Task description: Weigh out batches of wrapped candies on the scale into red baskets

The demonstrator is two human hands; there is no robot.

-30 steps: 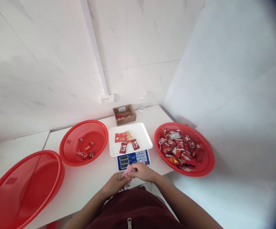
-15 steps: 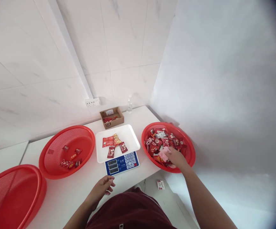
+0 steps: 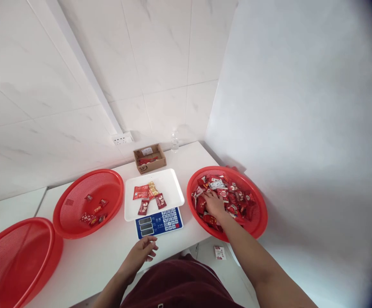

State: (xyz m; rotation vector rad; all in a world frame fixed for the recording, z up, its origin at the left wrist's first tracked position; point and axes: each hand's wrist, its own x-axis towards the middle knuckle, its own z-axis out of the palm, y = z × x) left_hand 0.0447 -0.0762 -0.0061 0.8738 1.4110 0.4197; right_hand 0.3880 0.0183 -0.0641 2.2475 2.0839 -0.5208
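My right hand (image 3: pixel 214 202) reaches into the right red basket (image 3: pixel 259 218) and lies on the heap of red snack packets (image 3: pixel 233 197); its fingers are bent down among them, and whether they grip one is hidden. My left hand (image 3: pixel 142 253) rests on the white table (image 3: pixel 102 252) just in front of the blue scale (image 3: pixel 159 222), fingers loosely curled and holding nothing. The scale's white tray (image 3: pixel 166 182) carries a few red packets and a yellow one (image 3: pixel 146 194).
A middle red basket (image 3: pixel 76 188) holds a few packets. Another red basket (image 3: pixel 28 239) sits at the far left. A small cardboard box (image 3: pixel 150 158) and a clear bottle (image 3: pixel 174 142) stand by the wall. A packet (image 3: pixel 218 253) lies on the floor.
A second ago both hands held a pink packet together near the scale. The right hand then carried it to the right basket and now lies further left among the packets, the pink packet no longer seen.
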